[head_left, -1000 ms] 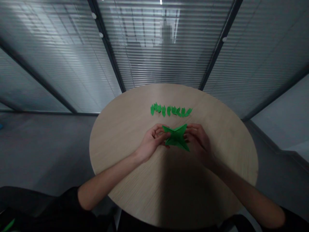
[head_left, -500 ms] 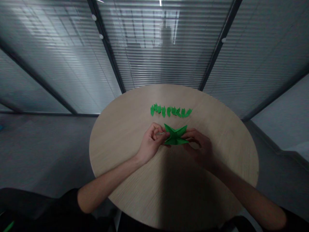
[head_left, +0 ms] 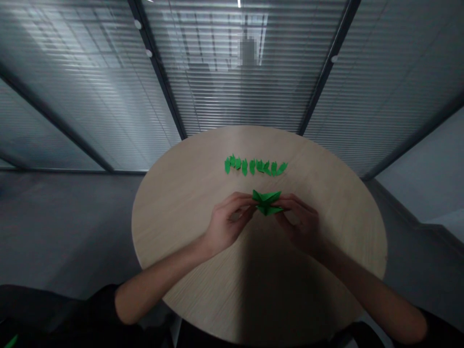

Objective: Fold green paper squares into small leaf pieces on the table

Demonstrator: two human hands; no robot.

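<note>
A folded green origami paper (head_left: 267, 202) with pointed flaps is held between both hands above the table's middle. At its left side, the fingers and thumb of my left hand (head_left: 230, 218) close on the flaps. My right hand (head_left: 300, 220) pinches the opposite side, its fingertips partly hidden by the paper. Just beyond lie several small green folded paper pieces (head_left: 253, 167) in a row on the tabletop.
The round wooden table (head_left: 174, 208) stands before me, my shadow falling across its near part. Behind it runs a glass partition with blinds (head_left: 242, 101) and dark frames. Grey carpet (head_left: 90, 217) surrounds the table.
The flaps of the green origami paper have drawn closer together, making it narrower. My left hand has shifted its grip, its fingers now straighter along the left side. The right hand stays nearly still.
</note>
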